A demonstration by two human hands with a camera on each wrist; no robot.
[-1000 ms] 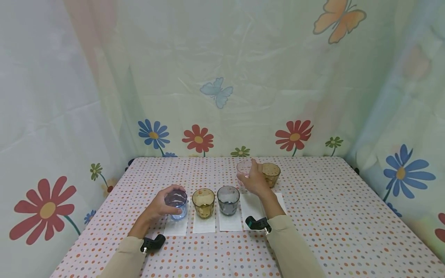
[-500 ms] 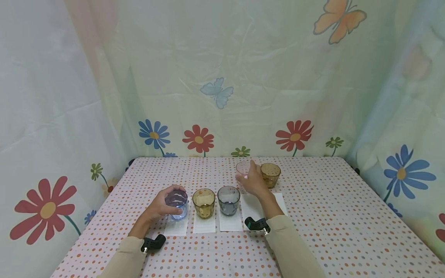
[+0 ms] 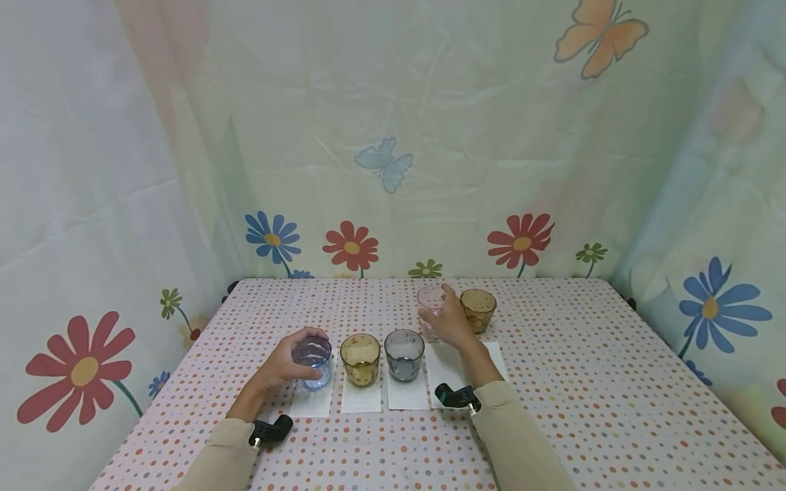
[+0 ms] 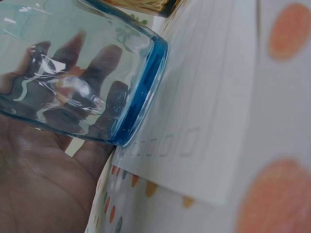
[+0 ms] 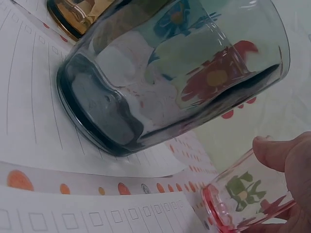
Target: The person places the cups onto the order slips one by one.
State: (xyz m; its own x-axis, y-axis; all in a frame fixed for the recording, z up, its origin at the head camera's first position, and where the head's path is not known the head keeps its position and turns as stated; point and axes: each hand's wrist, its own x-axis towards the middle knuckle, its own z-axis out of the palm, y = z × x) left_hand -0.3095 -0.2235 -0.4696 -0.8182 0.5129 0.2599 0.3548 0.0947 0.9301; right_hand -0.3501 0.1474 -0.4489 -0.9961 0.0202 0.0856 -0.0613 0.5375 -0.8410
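Observation:
In the head view, my left hand (image 3: 284, 359) curls round a blue glass (image 3: 316, 382), which stands on a paper sheet at the left end of a row. The left wrist view shows fingers behind the clear blue glass (image 4: 73, 73), its thick base on the sheet. Farther back, my right hand (image 3: 453, 320) grips a pink glass (image 3: 429, 294) by its side. In the right wrist view, thumb and fingers hold the pink glass (image 5: 243, 194); whether its base touches the table I cannot tell. A brown glass (image 3: 479, 315) stands just right of that hand.
Between the hands, an amber glass (image 3: 359, 354) and a grey glass (image 3: 404, 354) stand on paper sheets. Another sheet (image 3: 443, 368) lies under my right forearm. A dotted cloth (image 3: 571, 382) covers the table, and a flowered curtain (image 3: 307, 170) hangs behind it.
My right hand shifts very slightly at the pink glass, and more of the glass's lower part shows below the thumb. The left hand and the other glasses keep their places.

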